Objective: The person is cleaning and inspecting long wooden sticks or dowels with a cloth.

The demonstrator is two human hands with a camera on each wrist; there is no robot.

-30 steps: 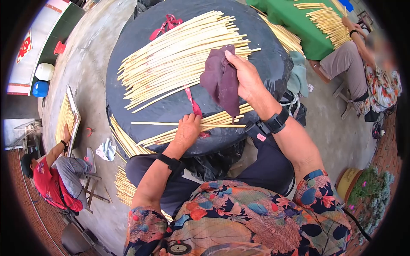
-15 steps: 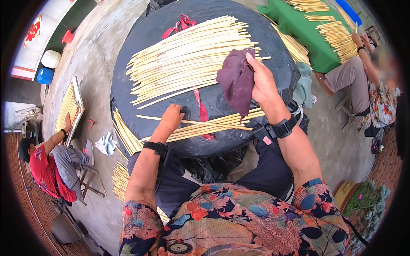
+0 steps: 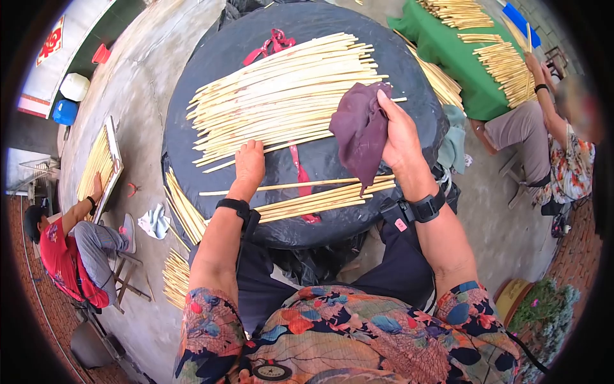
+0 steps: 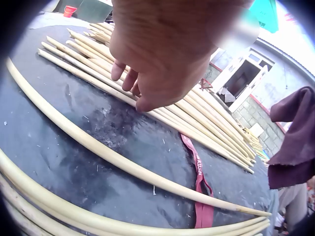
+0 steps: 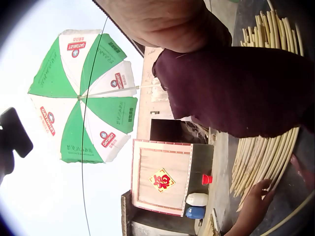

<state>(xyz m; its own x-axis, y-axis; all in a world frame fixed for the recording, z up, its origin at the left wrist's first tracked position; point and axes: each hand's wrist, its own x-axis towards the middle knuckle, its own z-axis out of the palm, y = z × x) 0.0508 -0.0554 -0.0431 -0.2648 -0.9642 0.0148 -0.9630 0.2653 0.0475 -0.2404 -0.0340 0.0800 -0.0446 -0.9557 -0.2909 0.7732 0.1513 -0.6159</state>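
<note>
My right hand [image 3: 401, 136] grips a crumpled dark purple cloth [image 3: 361, 131], which hangs down over the right end of a wide layer of long pale yellow sticks [image 3: 281, 96]. In the right wrist view the cloth [image 5: 231, 91] covers part of that layer. My left hand [image 3: 251, 165] is at the layer's near edge, fingers bent over the front stick; I cannot tell whether they pinch it. One separate stick [image 4: 110, 155] lies nearer my body, crossing a red ribbon [image 4: 204, 215]. Closest to me is a smaller bundle of sticks [image 3: 313, 206].
Everything lies on a round table [image 3: 192, 137] covered in black plastic. More sticks [image 3: 185, 208] lean at its left edge. A person in red [image 3: 70, 256] sits left beside a tilted board of sticks [image 3: 99, 163]. Another person sits right, by a green-covered table [image 3: 473, 83].
My left hand has left the single stick and moved away from my body to the big layer. That stick now lies just beyond the near bundle. The right hand still holds the cloth.
</note>
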